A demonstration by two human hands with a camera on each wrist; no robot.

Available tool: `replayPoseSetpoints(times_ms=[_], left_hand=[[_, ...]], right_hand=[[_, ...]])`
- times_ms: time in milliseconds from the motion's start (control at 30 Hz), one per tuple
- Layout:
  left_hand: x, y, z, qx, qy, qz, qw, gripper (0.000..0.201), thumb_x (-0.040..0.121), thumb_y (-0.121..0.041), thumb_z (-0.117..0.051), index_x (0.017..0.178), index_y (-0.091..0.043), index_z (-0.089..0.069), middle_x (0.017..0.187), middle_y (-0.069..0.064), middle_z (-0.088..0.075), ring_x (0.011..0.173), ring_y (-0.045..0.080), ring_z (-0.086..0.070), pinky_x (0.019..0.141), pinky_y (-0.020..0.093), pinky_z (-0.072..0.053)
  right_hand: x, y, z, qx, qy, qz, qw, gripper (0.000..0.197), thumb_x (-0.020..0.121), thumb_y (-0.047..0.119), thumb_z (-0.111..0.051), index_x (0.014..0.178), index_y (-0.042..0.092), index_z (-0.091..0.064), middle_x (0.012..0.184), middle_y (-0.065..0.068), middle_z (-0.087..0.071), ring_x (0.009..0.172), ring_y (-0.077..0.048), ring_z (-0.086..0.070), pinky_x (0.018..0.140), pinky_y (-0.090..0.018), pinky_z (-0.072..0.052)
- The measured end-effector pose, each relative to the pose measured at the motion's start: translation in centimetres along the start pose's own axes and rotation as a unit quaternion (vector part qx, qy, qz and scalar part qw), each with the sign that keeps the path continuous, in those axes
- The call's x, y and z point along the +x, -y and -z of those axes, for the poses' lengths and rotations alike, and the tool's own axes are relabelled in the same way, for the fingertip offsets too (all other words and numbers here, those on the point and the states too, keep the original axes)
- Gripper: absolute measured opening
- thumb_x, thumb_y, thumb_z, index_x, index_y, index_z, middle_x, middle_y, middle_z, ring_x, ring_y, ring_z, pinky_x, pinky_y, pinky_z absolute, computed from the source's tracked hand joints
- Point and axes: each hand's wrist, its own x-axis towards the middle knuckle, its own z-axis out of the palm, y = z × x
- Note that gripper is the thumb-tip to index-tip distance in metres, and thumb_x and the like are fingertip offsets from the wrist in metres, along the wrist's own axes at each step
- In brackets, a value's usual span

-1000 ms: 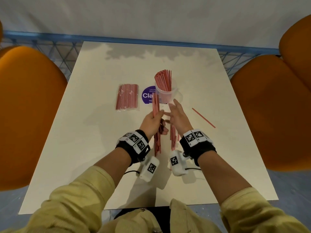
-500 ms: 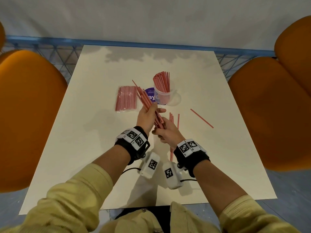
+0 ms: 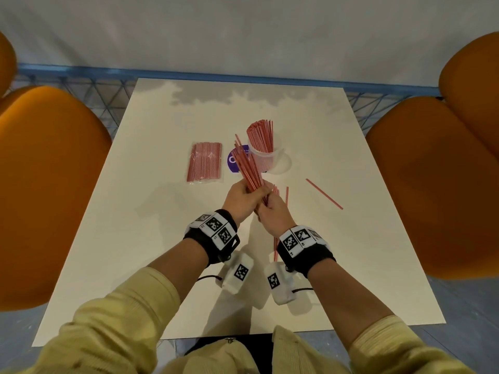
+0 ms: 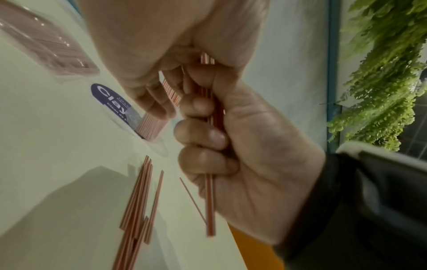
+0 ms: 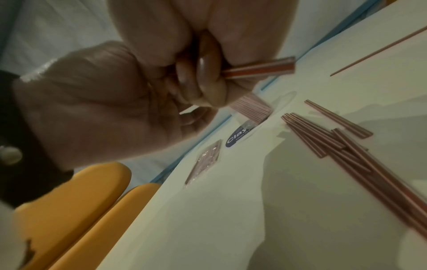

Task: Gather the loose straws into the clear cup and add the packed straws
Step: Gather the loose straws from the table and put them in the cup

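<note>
Partly filled clear plastic cup [image 3: 266, 157] holding upright red-striped straws; second bunch of loose straws [image 3: 247, 168] gripped by left hand [image 3: 241, 199] and right hand [image 3: 272, 209] beside it; more on white table [image 3: 162, 238]; sealed straw packet [image 3: 205, 161] untouched.

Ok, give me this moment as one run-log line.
left hand: grips straw bundle | right hand: grips bundle's lower end | clear cup: part-filled | packed straws: on table | loose straws: remain

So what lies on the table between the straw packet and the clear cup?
A round purple sticker, seen in the head view, between packet and cup; the held straws partly cover it.
</note>
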Motion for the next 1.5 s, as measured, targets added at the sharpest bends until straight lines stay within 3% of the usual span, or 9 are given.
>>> replayPoseSetpoints(times_ms=[167,300,400,533,700,833,1067,1267,1500], left_hand=[[1.0,-2.2,0.6,-0.075,-0.073,-0.064,0.993,0.028,0.084,-0.029,-0.065,0.107,-0.024,-0.05,0.095,0.004,-0.068,0.088,0.021,-0.066,0.087,0.037,-0.053],[2.1,-4.1,1.2,-0.117,-0.117,-0.118,0.979,0.023,0.098,-0.028,-0.04,0.12,-0.031,-0.033,0.087,0.004,-0.065,0.069,0.02,-0.063,0.07,0.034,-0.058],[2.1,-4.2,0.9,-0.087,-0.136,-0.131,0.978,0.019,0.101,-0.019,-0.029,0.104,-0.019,-0.048,0.073,0.0,-0.056,0.055,0.012,-0.057,0.057,0.027,-0.055],[1.7,-3.1,0.2,-0.04,-0.138,-0.121,0.982,0.022,0.099,-0.021,-0.036,0.079,-0.024,-0.045,0.071,-0.001,-0.053,0.054,0.015,-0.057,0.059,0.034,-0.055],[1.1,-2.3,-0.3,0.015,-0.123,-0.134,0.983,0.019,0.095,-0.024,-0.047,0.082,-0.033,-0.037,0.068,0.0,-0.054,0.042,0.016,-0.055,0.045,0.03,-0.051],[1.8,-2.6,0.0,-0.002,-0.187,-0.136,0.973,0.007,0.097,-0.02,-0.042,0.094,-0.02,-0.035,0.069,-0.001,-0.048,0.038,0.015,-0.048,0.04,0.026,-0.043],[2.6,-3.4,1.3,-0.067,-0.267,-0.152,0.949,0.005,0.099,-0.02,-0.036,0.1,-0.018,-0.031,0.072,-0.002,-0.049,0.037,0.013,-0.048,0.037,0.02,-0.042],[2.4,-2.0,0.3,-0.018,-0.233,-0.146,0.961,0.013,0.096,-0.015,-0.044,0.089,-0.024,-0.037,0.082,0.007,-0.056,0.05,0.013,-0.056,0.051,0.027,-0.05],[2.7,-1.7,-0.2,-0.021,-0.236,-0.149,0.96,0.012,0.096,-0.018,-0.042,0.099,-0.027,-0.035,0.092,0.007,-0.053,0.074,0.026,-0.056,0.073,0.047,-0.052]], right_hand=[[0.0,-0.6,-0.1,0.016,0.034,-0.009,0.999,0.009,0.093,0.016,-0.044,0.086,0.018,-0.049,0.06,0.007,-0.042,0.051,-0.008,-0.036,0.054,-0.025,-0.031],[-0.3,-0.6,0.2,0.002,0.055,-0.011,0.998,0.009,0.093,0.017,-0.046,0.086,0.011,-0.046,0.06,0.004,-0.041,0.051,-0.01,-0.035,0.054,-0.025,-0.031],[-0.1,-0.3,0.3,0.0,0.057,-0.023,0.998,0.016,0.091,0.018,-0.047,0.076,0.018,-0.044,0.06,0.005,-0.042,0.052,-0.011,-0.037,0.056,-0.027,-0.033],[0.2,-0.3,0.1,0.011,0.035,-0.056,0.998,0.016,0.087,0.018,-0.049,0.072,0.02,-0.046,0.059,0.003,-0.045,0.053,-0.015,-0.041,0.063,-0.035,-0.036],[-0.1,0.3,0.0,0.021,0.052,-0.07,0.996,0.027,0.09,0.017,-0.048,0.065,0.024,-0.044,0.056,0.003,-0.044,0.051,-0.014,-0.04,0.056,-0.031,-0.035],[-0.1,1.1,0.3,0.004,0.065,-0.054,0.996,0.024,0.088,0.018,-0.053,0.067,0.027,-0.047,0.057,0.002,-0.049,0.049,-0.013,-0.043,0.053,-0.027,-0.038],[-0.4,0.7,1.7,0.18,0.069,-0.103,0.976,0.016,0.082,0.01,-0.066,0.094,0.017,-0.058,0.062,0.003,-0.053,0.037,-0.007,-0.037,0.034,-0.014,-0.027],[0.2,1.7,1.1,0.224,0.023,-0.127,0.966,0.026,0.091,0.042,-0.048,0.084,0.02,-0.061,0.06,-0.001,-0.059,0.038,-0.008,-0.04,0.036,-0.014,-0.027],[0.7,2.0,0.8,0.177,0.046,-0.116,0.976,0.037,0.091,0.045,-0.044,0.072,0.018,-0.059,0.058,-0.006,-0.059,0.046,-0.017,-0.047,0.047,-0.024,-0.026]])
